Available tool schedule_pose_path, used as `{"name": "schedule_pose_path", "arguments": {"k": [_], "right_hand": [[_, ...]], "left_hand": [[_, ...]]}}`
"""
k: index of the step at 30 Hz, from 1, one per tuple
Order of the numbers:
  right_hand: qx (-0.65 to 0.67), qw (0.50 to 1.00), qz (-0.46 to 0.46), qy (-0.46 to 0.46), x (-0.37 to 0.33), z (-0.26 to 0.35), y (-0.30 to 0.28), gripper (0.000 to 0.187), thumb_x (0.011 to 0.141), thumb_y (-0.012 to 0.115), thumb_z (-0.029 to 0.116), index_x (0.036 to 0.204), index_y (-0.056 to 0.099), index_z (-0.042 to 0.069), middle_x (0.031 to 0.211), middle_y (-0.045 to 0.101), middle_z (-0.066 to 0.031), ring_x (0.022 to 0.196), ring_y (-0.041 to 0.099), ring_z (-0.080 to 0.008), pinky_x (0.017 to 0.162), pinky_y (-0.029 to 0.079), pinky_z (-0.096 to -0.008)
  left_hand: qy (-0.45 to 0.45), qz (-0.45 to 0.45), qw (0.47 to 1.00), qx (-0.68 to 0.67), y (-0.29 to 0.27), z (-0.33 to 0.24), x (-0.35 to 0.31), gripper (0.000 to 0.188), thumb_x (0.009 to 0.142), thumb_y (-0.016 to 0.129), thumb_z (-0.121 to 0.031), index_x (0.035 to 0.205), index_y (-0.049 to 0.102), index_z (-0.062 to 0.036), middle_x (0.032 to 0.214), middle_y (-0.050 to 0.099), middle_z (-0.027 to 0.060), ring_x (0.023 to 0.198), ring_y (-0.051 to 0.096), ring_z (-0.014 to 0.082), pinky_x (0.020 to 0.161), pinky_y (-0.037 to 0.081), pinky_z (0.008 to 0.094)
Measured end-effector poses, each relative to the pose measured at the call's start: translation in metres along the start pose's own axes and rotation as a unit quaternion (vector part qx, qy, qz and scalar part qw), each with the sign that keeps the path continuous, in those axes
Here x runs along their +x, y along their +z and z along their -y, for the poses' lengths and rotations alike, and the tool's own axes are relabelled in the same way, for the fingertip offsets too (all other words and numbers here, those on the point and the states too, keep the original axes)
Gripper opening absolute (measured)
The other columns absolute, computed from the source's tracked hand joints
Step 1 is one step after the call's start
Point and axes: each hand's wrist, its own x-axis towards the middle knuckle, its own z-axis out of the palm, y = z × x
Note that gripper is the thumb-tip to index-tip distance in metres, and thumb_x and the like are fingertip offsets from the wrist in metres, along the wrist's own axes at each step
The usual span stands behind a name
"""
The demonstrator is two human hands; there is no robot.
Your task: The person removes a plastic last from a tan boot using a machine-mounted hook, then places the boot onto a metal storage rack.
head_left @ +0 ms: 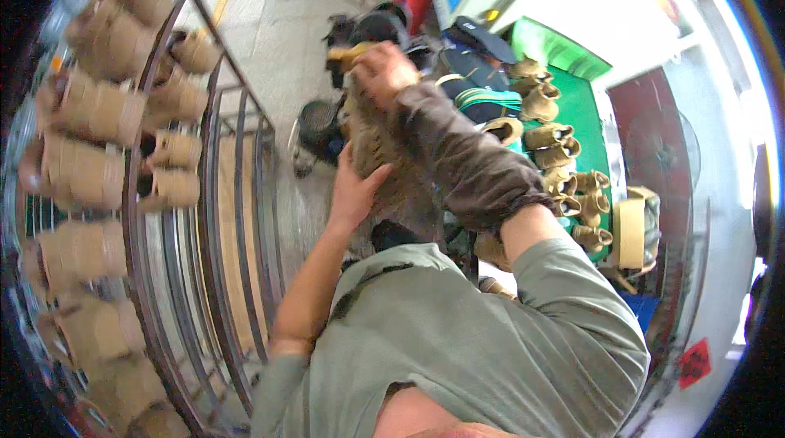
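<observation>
A tan boot (370,139) is held out in front of me, its ridged, lugged sole partly showing. My left hand (357,191) grips its near end, with the thumb on one side and the fingers on the other. Over the far end bends my right hand (384,76), its fingers curled down onto the boot; a dark brown sleeve cover (462,148) runs along that forearm. Just beyond the right hand's fingers is a yellow-tan piece (350,53), and whether it belongs to the boot I cannot tell. Dark machine parts (378,26) stand right behind.
A metal rack (214,217) carrying several tan boots (90,107) stands close on my left. To my right, a green-topped table (590,123) holds rows of tan shoes (549,137) and a stack of dark caps (478,53). A round dark machine part (319,125) sits low ahead.
</observation>
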Motion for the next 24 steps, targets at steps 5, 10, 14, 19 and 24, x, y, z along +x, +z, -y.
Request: {"name": "schedule_pose_path", "arguments": {"k": [5,10,14,19,24], "right_hand": [[0.033,0.996,0.086,0.008,0.009,0.005,-0.025,0.029,0.082,0.072,0.019,0.108,0.067,0.008,0.105,0.064,-0.0156,0.103,0.061,-0.0344,0.088,0.051,-0.0428],[0.082,0.994,-0.076,0.017,0.113,-0.073,-0.116,0.032,0.080,0.072,0.019,0.109,0.067,0.009,0.104,0.065,-0.0118,0.091,0.068,-0.0269,0.081,0.054,-0.0384],[0.003,0.978,-0.151,0.145,0.187,-0.257,-0.159,0.032,0.081,0.070,0.019,0.111,0.066,0.008,0.100,0.067,-0.0115,0.095,0.066,-0.0251,0.081,0.053,-0.0383],[-0.091,0.964,-0.024,0.250,0.279,-0.434,-0.120,0.058,0.074,0.077,0.034,0.126,0.061,0.014,0.128,0.056,-0.0226,0.113,0.061,-0.0361,0.099,0.050,-0.0404],[-0.088,0.953,-0.015,0.288,0.403,-0.583,-0.040,0.066,0.073,0.077,0.042,0.128,0.058,0.013,0.127,0.056,-0.0213,0.123,0.053,-0.0390,0.105,0.044,-0.0456]], "left_hand": [[-0.035,0.047,0.998,-0.009,-0.034,-0.003,0.011,0.073,0.088,0.075,-0.018,0.145,0.035,0.0036,0.135,0.056,0.0139,0.120,0.056,0.0232,0.102,0.045,0.0358],[-0.066,-0.075,0.991,0.092,-0.034,0.003,-0.003,0.073,0.083,0.079,-0.024,0.141,0.043,0.0021,0.129,0.060,0.0146,0.117,0.058,0.0240,0.102,0.045,0.0361],[-0.112,-0.067,0.991,0.002,-0.013,-0.020,0.004,0.072,0.082,0.079,-0.028,0.139,0.047,0.0014,0.131,0.058,0.0168,0.116,0.058,0.0278,0.099,0.045,0.0387],[-0.221,-0.161,0.953,0.132,-0.025,-0.019,-0.010,0.080,0.084,0.075,-0.049,0.141,0.046,-0.0020,0.133,0.053,0.0156,0.120,0.054,0.0295,0.099,0.045,0.0439],[-0.366,-0.296,0.828,0.305,0.007,-0.025,-0.009,0.077,0.087,0.071,-0.051,0.143,0.045,-0.0052,0.130,0.056,0.0142,0.121,0.053,0.0284,0.101,0.043,0.0471]]}}
